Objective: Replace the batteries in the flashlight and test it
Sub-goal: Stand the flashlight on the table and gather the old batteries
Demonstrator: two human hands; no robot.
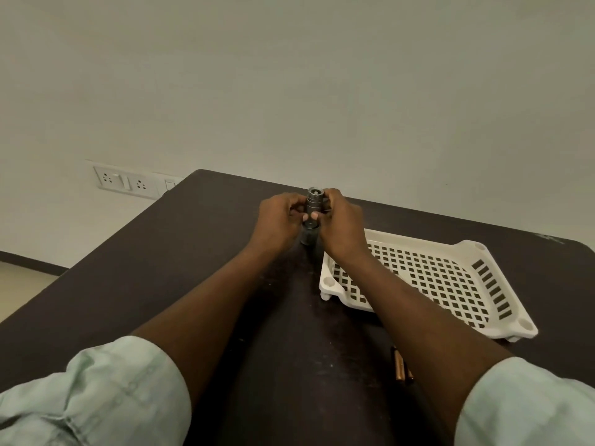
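Observation:
A dark grey metal flashlight (314, 204) stands upright on the dark table (161, 268), its ridged upper end showing above my fingers and its lower body dark between my wrists. My left hand (280, 220) grips it from the left and my right hand (341, 220) from the right, thumbs meeting at its middle. Two copper-coloured batteries (401, 365) lie on the table near me, partly hidden under my right forearm.
A white perforated plastic tray (499, 262) sits to the right of the flashlight, under my right forearm. A wall socket panel (128, 181) is on the wall at the back left. The table's far edge runs just behind the flashlight.

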